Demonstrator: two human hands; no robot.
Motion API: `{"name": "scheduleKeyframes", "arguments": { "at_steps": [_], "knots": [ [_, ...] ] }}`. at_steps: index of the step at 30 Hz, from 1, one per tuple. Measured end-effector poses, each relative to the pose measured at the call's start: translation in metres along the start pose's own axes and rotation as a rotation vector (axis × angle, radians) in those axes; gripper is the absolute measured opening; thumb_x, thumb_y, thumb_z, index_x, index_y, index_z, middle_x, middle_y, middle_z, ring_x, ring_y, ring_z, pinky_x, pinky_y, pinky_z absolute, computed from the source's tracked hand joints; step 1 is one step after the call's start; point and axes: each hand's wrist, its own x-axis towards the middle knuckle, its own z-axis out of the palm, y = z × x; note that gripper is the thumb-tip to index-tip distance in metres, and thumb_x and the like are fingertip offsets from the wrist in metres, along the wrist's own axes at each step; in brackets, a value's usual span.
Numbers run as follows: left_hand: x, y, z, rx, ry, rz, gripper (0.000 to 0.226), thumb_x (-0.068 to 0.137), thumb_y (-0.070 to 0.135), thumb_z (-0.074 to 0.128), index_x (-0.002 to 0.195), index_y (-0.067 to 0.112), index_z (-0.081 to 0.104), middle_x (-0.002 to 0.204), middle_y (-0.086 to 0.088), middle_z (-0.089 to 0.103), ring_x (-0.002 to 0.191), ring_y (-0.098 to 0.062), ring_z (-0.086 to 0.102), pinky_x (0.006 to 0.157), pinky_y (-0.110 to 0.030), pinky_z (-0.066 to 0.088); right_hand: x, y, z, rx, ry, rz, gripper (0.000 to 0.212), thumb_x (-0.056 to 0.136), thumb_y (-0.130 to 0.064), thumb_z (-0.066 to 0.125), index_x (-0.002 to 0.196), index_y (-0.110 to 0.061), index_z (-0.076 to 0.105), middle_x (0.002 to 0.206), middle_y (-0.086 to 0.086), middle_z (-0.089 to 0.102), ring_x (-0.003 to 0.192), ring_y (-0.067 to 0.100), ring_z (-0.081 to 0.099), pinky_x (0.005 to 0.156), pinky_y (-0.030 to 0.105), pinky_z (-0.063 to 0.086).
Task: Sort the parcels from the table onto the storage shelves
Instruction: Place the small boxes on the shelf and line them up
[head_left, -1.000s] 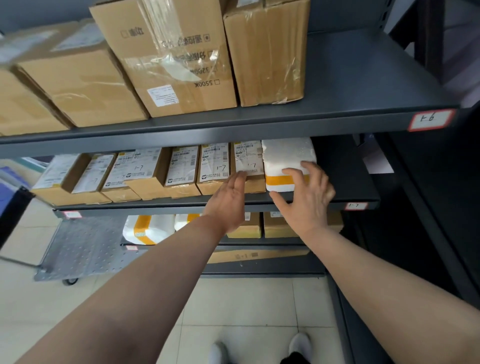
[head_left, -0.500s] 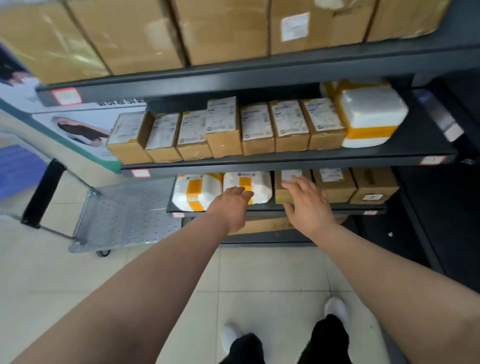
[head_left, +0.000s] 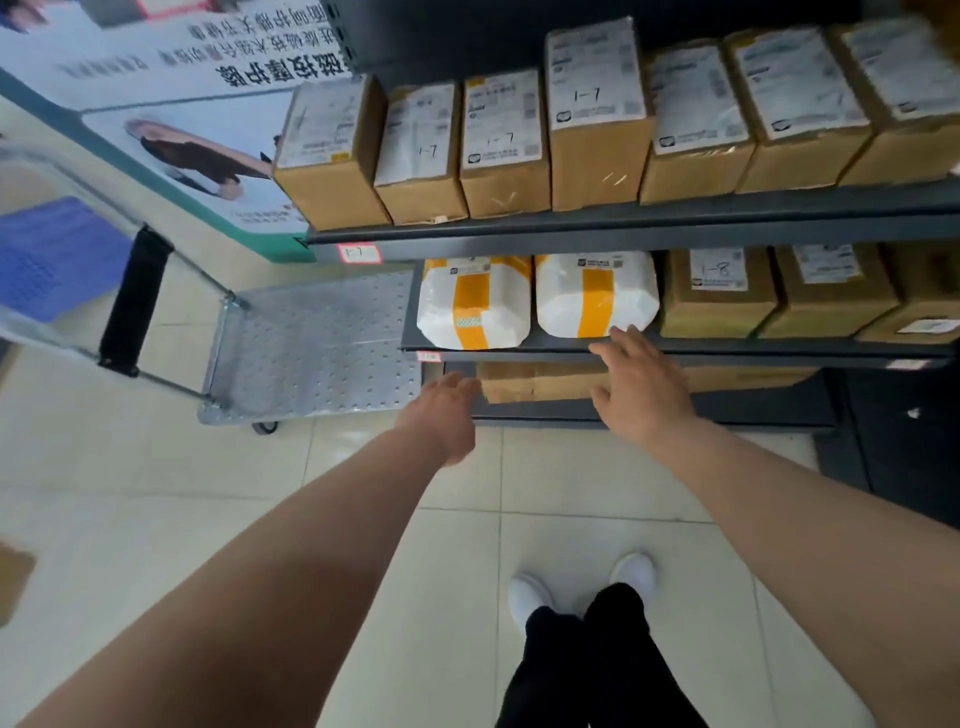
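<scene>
We stand before the dark grey metal shelving (head_left: 623, 231) with both hands empty. Our right hand (head_left: 641, 389) has its fingers straight and spread apart. The tips reach the near lip of the middle shelf, just under the right white padded parcel banded with orange tape (head_left: 595, 296), and we cannot tell whether they touch it. Our left hand (head_left: 441, 415) is lower and further left, fingers loosely extended and gripping nothing, in front of a flat brown cardboard piece (head_left: 540, 382) on the lowest shelf.

No table and no unsorted parcel is in view. Every parcel we see is already shelved, so we judge that fetching another comes next.

Several things could go wrong:
- The left white padded parcel banded with orange tape (head_left: 472, 306) is soft and rounded and sits right at the shelf's near edge. A careless sweep of either hand could roll it onto the floor.
- The brown cardboard boxes with white labels (head_left: 506, 145) on the upper shelf are marked 1-7, while a brown labelled box (head_left: 719, 296) on the middle shelf reads 1-8. If we misread a mark, the next parcel goes into the wrong row.
- The silver perforated platform trolley (head_left: 322, 343) stands just left of the shelving, low and close to our feet. Turning left without looking could catch a shin on it.
</scene>
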Motion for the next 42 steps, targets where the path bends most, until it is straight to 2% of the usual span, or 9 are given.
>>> {"name": "scheduleKeyframes", "arguments": {
  "at_steps": [5,10,14,17,21,27,32,36,42],
  "knots": [
    [0.044,-0.003,0.033,-0.058,0.022,-0.034,0.070,0.090,0.007,0.053,0.151,0.022,0.023,0.154,-0.004,0.026,0.139,-0.027,0.031,0.105,-0.041,0.038,0.037,-0.005,0.040,0.012,-0.034,-0.017,0.053,0.092,-0.027,0.057,0.141,-0.021,0.039,0.155,0.005,0.025,0.146,0.025,0.012,0.113,0.047,0.024],
    [0.091,0.000,0.054,-0.043,0.046,-0.034,0.083,0.089,0.005,0.057,0.154,0.025,0.010,0.162,-0.008,0.004,0.148,-0.030,0.009,0.112,-0.043,0.029,0.077,0.004,0.069,-0.027,-0.056,-0.016,0.057,0.093,-0.026,0.056,0.145,-0.020,0.033,0.159,0.005,0.013,0.148,0.024,0.003,0.115,0.047,0.020],
    [0.133,0.001,0.053,-0.015,0.122,-0.036,0.089,0.089,0.006,0.058,0.154,0.030,0.003,0.163,-0.007,-0.008,0.149,-0.031,-0.004,0.117,-0.047,0.018,0.114,0.018,0.079,-0.029,0.051,0.024,0.061,0.092,-0.027,0.057,0.146,-0.019,0.030,0.161,0.006,0.007,0.148,0.026,0.000,0.116,0.049,0.018],
    [0.158,-0.005,0.055,0.109,0.172,-0.006,0.095,0.089,0.008,0.060,0.153,0.034,-0.004,0.162,-0.008,-0.016,0.148,-0.033,-0.013,0.119,-0.052,0.011,0.143,0.030,0.080,-0.140,0.136,-0.011,0.076,0.089,-0.030,0.061,0.152,-0.022,0.018,0.161,0.006,-0.001,0.147,0.028,-0.007,0.116,0.052,0.012],
    [0.176,-0.017,0.064,0.232,0.217,0.004,0.107,0.087,0.005,0.061,0.151,0.036,-0.019,0.157,-0.013,-0.027,0.144,-0.036,-0.024,0.117,-0.055,0.006,0.179,0.045,0.079,-0.218,0.108,0.043,0.094,0.086,-0.041,0.065,0.153,-0.033,-0.001,0.160,0.007,-0.017,0.144,0.037,-0.018,0.115,0.054,-0.001],
    [0.184,-0.029,0.062,0.248,0.282,0.003,0.106,0.084,0.008,0.063,0.149,0.041,-0.014,0.161,-0.009,-0.015,0.146,-0.042,-0.012,0.116,-0.054,0.012,0.184,0.033,0.087,-0.274,0.135,0.031,0.091,0.087,-0.038,0.060,0.152,-0.036,-0.003,0.161,0.007,-0.007,0.146,0.037,-0.007,0.117,0.052,0.005],
    [0.184,-0.030,0.055,0.191,0.270,-0.019,0.103,0.083,0.005,0.064,0.150,0.042,-0.004,0.162,-0.005,-0.009,0.147,-0.041,-0.009,0.116,-0.053,0.019,0.181,0.017,0.090,-0.312,0.096,0.038,0.098,0.084,-0.042,0.062,0.151,-0.033,-0.009,0.161,0.009,-0.011,0.145,0.040,-0.009,0.117,0.054,0.007],
    [0.181,-0.026,0.050,0.166,0.253,-0.020,0.101,0.081,0.001,0.062,0.151,0.041,0.000,0.162,-0.005,-0.009,0.147,-0.041,-0.009,0.115,-0.052,0.023,0.178,0.022,0.090,-0.275,0.087,0.008,0.101,0.083,-0.040,0.065,0.151,-0.033,-0.010,0.160,0.009,-0.013,0.145,0.041,-0.012,0.117,0.055,0.002],
    [0.173,0.016,0.050,0.122,0.288,0.038,0.103,0.082,-0.006,0.053,0.152,0.040,-0.008,0.160,-0.006,-0.021,0.148,-0.032,-0.015,0.120,-0.047,0.010,0.147,0.060,0.078,-0.180,0.156,0.029,0.100,0.086,-0.044,0.061,0.151,-0.032,-0.014,0.159,0.005,-0.020,0.145,0.031,-0.020,0.117,0.053,-0.002]
  ]
}}
